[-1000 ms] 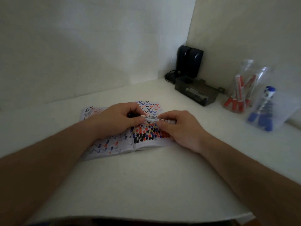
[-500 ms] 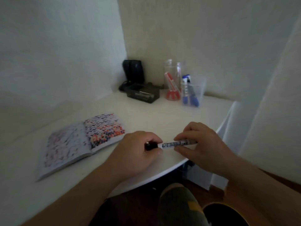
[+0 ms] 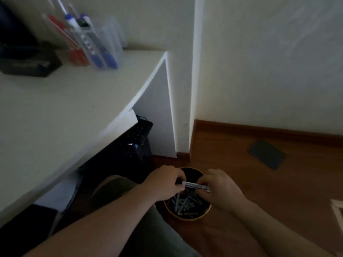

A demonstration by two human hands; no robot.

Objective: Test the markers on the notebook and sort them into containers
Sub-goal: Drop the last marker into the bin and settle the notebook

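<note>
Both hands hold one white marker [image 3: 194, 186] level above a round dark bin [image 3: 187, 215] with a yellow rim on the floor. My left hand [image 3: 165, 182] grips its dark capped end, my right hand [image 3: 219, 186] pinches the other end. Several grey markers lie inside the bin. On the desk's far corner stand clear containers: one with red markers [image 3: 74, 51], one with blue markers [image 3: 101, 52]. The notebook is out of view.
The white desk [image 3: 55, 108] fills the left, its edge running diagonally. A black box [image 3: 27, 65] sits at the desk's back left. Dark equipment [image 3: 137, 138] stands under the desk. Wooden floor with a dark plate [image 3: 267, 154] lies to the right. My knee [image 3: 115, 186] is beside the bin.
My view has swung right and down from the notebook to the floor. Both hands carried the marker off the desk edge and now hold it over the bin.
</note>
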